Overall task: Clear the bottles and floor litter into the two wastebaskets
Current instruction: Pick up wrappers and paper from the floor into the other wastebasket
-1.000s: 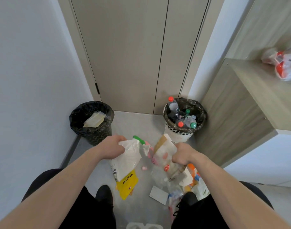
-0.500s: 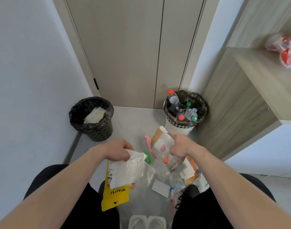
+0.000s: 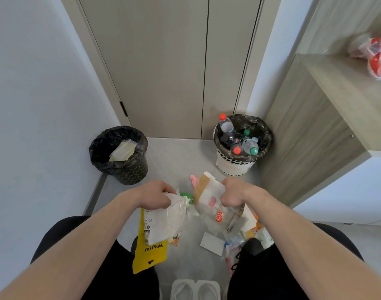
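Observation:
My left hand [image 3: 153, 195] is shut on a bunch of white plastic wrappers [image 3: 163, 224] with a yellow bag [image 3: 149, 254] hanging below them. My right hand [image 3: 235, 192] grips a white paper bag [image 3: 209, 200] with a brown strip and red print. A black wastebasket [image 3: 120, 154] at the back left holds flat pale packaging. The white wastebasket [image 3: 235, 165] at the back right, lined with a dark bag, is full of plastic bottles [image 3: 239, 140]. Loose litter [image 3: 245, 232] lies on the floor under my right hand, including a white card [image 3: 212, 243].
A wooden cabinet [image 3: 319, 126] stands to the right with a red and white plastic bag [image 3: 375, 55] on its top. A closed door is straight ahead, a white wall on the left. A clear plastic tray [image 3: 195, 290] lies between my knees.
Both hands have risen off the floor with their litter. The yellow bag came up with the left hand's wrappers and now hangs free. The view tilted slightly.

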### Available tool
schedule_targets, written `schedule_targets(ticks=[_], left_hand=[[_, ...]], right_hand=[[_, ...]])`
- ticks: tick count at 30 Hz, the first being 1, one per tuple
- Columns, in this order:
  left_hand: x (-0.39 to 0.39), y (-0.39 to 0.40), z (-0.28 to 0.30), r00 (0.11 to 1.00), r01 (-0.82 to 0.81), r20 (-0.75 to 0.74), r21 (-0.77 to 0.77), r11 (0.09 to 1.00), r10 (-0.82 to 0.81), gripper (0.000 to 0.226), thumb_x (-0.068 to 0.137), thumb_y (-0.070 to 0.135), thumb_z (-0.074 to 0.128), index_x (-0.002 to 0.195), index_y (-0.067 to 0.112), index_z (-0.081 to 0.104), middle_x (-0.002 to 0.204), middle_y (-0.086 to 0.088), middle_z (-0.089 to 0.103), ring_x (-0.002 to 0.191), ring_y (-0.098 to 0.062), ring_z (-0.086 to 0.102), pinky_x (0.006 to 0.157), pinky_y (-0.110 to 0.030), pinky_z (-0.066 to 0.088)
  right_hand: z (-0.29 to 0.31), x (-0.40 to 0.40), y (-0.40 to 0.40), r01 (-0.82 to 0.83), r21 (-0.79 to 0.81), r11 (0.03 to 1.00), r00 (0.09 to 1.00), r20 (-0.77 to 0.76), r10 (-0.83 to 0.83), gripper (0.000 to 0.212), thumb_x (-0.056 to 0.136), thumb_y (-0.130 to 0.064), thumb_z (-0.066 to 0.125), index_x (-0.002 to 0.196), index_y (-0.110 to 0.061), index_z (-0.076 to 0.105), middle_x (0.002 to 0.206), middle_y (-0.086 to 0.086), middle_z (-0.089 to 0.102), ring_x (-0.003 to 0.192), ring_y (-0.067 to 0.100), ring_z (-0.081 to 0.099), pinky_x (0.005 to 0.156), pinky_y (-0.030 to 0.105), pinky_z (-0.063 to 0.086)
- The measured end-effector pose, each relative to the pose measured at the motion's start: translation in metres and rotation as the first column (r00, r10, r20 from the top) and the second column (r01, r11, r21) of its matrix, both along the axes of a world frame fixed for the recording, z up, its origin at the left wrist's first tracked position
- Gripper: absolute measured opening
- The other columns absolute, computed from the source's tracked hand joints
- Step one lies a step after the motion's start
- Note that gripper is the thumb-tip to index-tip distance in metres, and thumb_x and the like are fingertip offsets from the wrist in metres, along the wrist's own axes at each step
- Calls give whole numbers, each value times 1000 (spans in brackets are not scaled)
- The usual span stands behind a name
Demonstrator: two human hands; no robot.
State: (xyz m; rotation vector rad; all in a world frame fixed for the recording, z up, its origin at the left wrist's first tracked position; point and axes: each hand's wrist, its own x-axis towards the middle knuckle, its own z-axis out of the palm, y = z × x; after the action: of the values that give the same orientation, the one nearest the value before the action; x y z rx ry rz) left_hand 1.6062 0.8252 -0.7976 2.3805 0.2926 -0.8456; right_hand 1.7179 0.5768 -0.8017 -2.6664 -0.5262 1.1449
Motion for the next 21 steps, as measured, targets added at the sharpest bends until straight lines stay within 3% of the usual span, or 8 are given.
schedule_targets(ticks=[5,13,18,21], left_hand=[[-2,4,0,1000,-15,-14,-8,1000,15,45,79,16,59,117,35,73,105,9,70,94,-11,67,78,-28,58],[-3,7,3,995,-64,77,70,996,58,50,83,17,56,128,37,65,118,9,66,102,-12,62,84,-27,52],[3,1,11,979,-125,175,110,986,105,53,82,19,54,131,41,60,119,10,67,106,-17,63,91,-39,56],[11,-3,11,963,-172,228,101,980,145,51,81,24,53,125,49,54,112,16,69,102,-18,66,85,-42,58]], right_hand=[[-6,0,2,14,-17,1000,1000,9,-14,29,76,-12,63,104,-14,71,97,6,70,89,24,69,77,36,63],[-1,1,5,72,16,997,997,10,-72,32,77,-12,62,109,-11,67,96,4,68,87,22,67,73,33,60],[15,5,14,167,172,971,985,8,-171,20,76,-15,60,96,-18,66,83,1,66,77,21,65,55,28,51],[23,9,24,218,275,937,974,5,-228,31,72,-23,57,101,-25,67,92,-2,69,85,19,67,66,32,59]])
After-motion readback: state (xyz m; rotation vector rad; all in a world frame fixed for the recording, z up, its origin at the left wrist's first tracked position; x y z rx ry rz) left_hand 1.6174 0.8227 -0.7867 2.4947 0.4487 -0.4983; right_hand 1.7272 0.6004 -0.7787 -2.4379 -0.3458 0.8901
